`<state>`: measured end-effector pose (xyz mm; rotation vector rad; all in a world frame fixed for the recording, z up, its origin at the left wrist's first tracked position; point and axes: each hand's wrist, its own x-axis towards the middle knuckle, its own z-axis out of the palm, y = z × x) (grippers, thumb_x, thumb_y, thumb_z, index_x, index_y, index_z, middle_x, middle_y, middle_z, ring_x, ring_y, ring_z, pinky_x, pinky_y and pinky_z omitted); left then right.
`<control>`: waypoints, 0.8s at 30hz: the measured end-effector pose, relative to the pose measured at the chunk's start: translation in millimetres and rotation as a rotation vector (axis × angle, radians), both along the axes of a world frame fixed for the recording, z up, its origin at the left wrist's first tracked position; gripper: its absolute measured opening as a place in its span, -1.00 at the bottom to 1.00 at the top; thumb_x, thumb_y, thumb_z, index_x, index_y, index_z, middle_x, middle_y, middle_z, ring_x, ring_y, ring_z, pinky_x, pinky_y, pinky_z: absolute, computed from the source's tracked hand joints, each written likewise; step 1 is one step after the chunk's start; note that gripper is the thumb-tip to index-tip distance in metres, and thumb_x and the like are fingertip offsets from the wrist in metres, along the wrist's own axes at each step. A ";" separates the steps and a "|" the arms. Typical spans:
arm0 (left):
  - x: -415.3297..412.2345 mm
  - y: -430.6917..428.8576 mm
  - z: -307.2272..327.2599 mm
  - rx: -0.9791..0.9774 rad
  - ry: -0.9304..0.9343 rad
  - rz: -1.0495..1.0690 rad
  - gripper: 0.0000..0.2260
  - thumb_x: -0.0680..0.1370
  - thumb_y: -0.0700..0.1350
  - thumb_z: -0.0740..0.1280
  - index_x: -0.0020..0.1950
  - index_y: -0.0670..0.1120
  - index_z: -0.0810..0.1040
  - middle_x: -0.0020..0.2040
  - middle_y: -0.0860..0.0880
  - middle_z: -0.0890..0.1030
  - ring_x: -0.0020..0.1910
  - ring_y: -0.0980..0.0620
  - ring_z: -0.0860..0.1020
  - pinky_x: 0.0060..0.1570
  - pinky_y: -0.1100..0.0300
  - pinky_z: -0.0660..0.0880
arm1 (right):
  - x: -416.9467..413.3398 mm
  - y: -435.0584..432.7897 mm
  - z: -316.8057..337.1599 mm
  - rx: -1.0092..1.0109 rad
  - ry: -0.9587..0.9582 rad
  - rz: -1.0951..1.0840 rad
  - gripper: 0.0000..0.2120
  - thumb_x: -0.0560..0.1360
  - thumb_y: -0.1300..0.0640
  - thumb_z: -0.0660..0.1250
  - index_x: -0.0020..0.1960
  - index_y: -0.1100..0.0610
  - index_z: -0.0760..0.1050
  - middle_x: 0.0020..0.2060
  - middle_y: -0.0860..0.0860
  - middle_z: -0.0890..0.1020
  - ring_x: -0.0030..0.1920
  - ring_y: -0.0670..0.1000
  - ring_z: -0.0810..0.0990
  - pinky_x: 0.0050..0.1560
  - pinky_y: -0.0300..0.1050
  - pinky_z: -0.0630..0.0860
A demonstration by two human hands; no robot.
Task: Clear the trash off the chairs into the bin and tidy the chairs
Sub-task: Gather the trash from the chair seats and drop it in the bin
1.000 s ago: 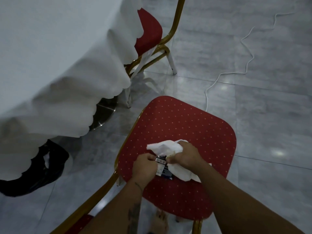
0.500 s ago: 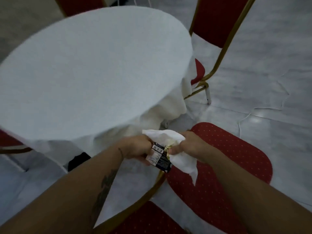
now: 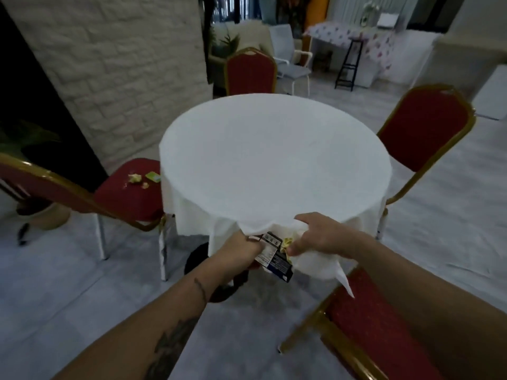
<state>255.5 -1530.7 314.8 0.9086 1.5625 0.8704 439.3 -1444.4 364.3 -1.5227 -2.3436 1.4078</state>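
Note:
My left hand (image 3: 238,247) grips a small dark printed packet (image 3: 275,259). My right hand (image 3: 315,233) pinches a white tissue (image 3: 318,266) with yellowish scraps (image 3: 287,242) in it. Both hands are held together in front of the round table's near edge. Below my right arm is the red gold-framed chair (image 3: 367,319) that the trash came from. A second red chair (image 3: 126,193) at the left carries crumpled yellow scraps (image 3: 135,178) and a green wrapper (image 3: 153,176) on its seat. No bin is clearly in view; something dark (image 3: 196,256) sits under the table.
A round table with a white cloth (image 3: 274,160) fills the middle. Two more red chairs stand at the far side (image 3: 249,71) and at the right (image 3: 422,133). A brick wall (image 3: 109,64) and a potted plant (image 3: 41,215) are at the left; further furniture stands behind.
Both hands lifted the tissue and packet off the chair seat and carried them up to the table's edge. My view rose from the seat to the whole table.

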 end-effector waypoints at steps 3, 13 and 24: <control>-59.3 -29.1 13.4 0.044 0.027 0.108 -0.88 0.53 -0.29 0.28 0.00 -0.18 0.58 -0.04 -0.24 0.65 -0.15 -0.10 0.61 -0.14 0.11 0.54 | -65.3 -26.4 13.1 0.042 0.017 -0.003 -0.36 0.13 -0.06 0.63 0.16 0.12 0.60 0.09 0.09 0.69 0.09 0.15 0.66 0.21 0.20 0.57; -210.6 -82.0 -20.3 -0.027 0.098 0.296 -0.67 0.47 -0.33 0.20 0.20 -0.13 0.49 0.04 -0.14 0.64 -0.09 -0.09 0.62 -0.33 0.20 0.49 | -216.6 -75.3 -48.5 -0.004 0.079 -0.126 -0.61 0.34 0.05 0.56 0.10 0.13 0.56 0.02 0.10 0.66 0.04 0.15 0.63 0.05 0.03 0.58; -273.9 -10.4 -160.9 -0.315 0.065 0.405 -0.73 0.47 -0.33 0.22 0.12 -0.15 0.55 0.01 -0.17 0.66 -0.07 -0.11 0.64 -0.16 0.07 0.60 | -297.4 -9.3 -214.6 -0.301 -0.020 -0.272 -0.53 0.41 0.05 0.52 0.24 0.17 0.49 0.11 0.12 0.59 0.05 0.13 0.56 -0.08 -0.10 0.44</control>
